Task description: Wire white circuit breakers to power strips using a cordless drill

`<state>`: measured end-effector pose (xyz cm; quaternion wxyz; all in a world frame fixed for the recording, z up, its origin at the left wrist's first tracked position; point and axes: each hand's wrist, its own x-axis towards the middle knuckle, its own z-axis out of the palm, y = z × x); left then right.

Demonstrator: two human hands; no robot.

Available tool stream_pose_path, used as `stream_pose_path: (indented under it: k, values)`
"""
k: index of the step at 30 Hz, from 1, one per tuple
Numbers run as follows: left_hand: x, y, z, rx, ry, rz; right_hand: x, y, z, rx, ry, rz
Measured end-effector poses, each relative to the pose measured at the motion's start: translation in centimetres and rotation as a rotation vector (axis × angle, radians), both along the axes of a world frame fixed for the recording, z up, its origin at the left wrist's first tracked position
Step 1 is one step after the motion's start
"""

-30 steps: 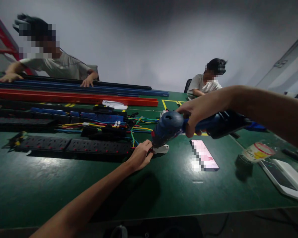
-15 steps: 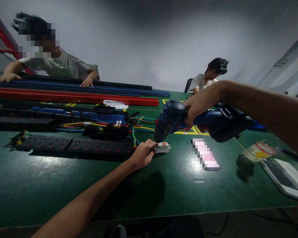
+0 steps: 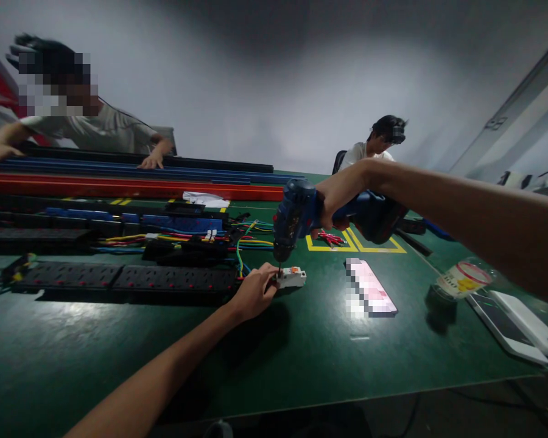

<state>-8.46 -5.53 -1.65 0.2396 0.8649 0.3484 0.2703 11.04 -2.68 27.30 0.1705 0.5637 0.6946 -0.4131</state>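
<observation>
1 blue drill in R hand, grip wrapped round handle. 1 white breaker on worktop, just past R end of 1 blk socket strip; L hand's grip pinching its L end. 1 lit phone, 1 tub. Vs 0.5s ago: drill more upright, thin bit now visible at breaker.

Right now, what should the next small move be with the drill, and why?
Probably a gentle press straight down on the blue drill with the right hand, the left hand held steady: the thin bit points down at the end of the white block beside the left hand. Whether it sits in a screw is too small to tell.
</observation>
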Motion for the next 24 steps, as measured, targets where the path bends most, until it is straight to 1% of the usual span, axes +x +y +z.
stream_pose_path:
  k: [2, 5, 8, 12, 14, 19, 22, 24]
  values:
    - [0.1, -0.1, 0.2, -0.006, 0.005, 0.000, 0.2, 0.1, -0.1, 0.001, -0.002, 0.003]
    - [0.1, -0.2, 0.2, 0.014, 0.006, -0.012, 0.5, 0.1, -0.3, 0.048, -0.024, 0.018]
    - [0.0, -0.1, -0.2, 0.047, -0.009, -0.031, 0.8, -0.1, -0.3, 0.082, -0.029, 0.016]
    - [-0.1, -0.1, -0.7, 0.070, -0.020, -0.043, 0.9, -0.7, -0.1, 0.079, -0.034, -0.004]
    - [-0.1, -0.1, -0.7, 0.066, -0.016, -0.036, 1.0, -1.1, 0.0, 0.104, -0.039, 0.023]
    - [0.0, -0.3, -0.1, 0.072, -0.002, -0.025, 1.1, -2.3, 0.2, 0.211, -0.040, 0.145]
    - [0.0, -0.3, 0.0, 0.062, 0.004, -0.025, 0.9, -2.5, 0.5, 0.237, -0.062, 0.145]
    - [0.0, -0.3, -0.1, 0.055, 0.010, -0.025, 0.8, -2.2, 0.5, 0.205, -0.079, 0.116]
